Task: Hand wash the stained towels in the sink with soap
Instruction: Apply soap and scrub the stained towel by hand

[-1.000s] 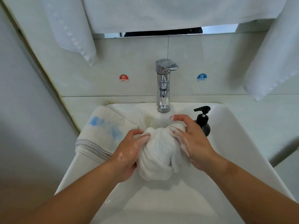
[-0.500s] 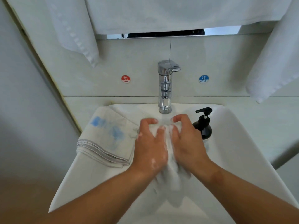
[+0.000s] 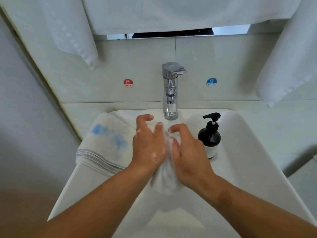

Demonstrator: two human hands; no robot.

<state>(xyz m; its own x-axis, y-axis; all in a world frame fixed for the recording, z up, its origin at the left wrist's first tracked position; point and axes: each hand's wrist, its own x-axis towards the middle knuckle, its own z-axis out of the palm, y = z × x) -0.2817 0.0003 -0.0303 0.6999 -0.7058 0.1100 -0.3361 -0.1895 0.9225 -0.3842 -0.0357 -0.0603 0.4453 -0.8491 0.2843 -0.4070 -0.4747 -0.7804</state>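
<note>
One sink (image 3: 248, 152) fills the lower half of the view, set into a pale worktop (image 3: 277, 121). Three white hanging cloths (image 3: 171, 12) drape above, well beyond both hands: one far left, one wide one in the middle, one far right.

There are two towels at the sink. The stained towel (image 3: 106, 143), with blue smears, lies folded over the sink's rim just outside the left hand (image 3: 149, 145), touching the side of that hand. Its grey-striped hem faces the person and runs at a slant down toward the left wrist. The bunched towel (image 3: 166, 179) is white and soapy, squeezed between the two hands over the basin. Its long axis runs straight away from the person toward the tap, from a rounded lump under the wrists up to a thin end at the fingertips.

Two bare hands are at work. The left hand has its fingers curled over the bunched towel and grips it, with flecks of foam on its back. The right hand (image 3: 187, 152) mirrors it, its fingers bent and clasping the same towel from the other side.

One chrome tap (image 3: 170, 90) stands just past the fingertips. One dark pump bottle (image 3: 210, 136) stands upright just outside the right hand. Two round stickers sit on the wall beyond: a red hot sticker (image 3: 128, 83) and a blue cold sticker (image 3: 211, 82).
</note>
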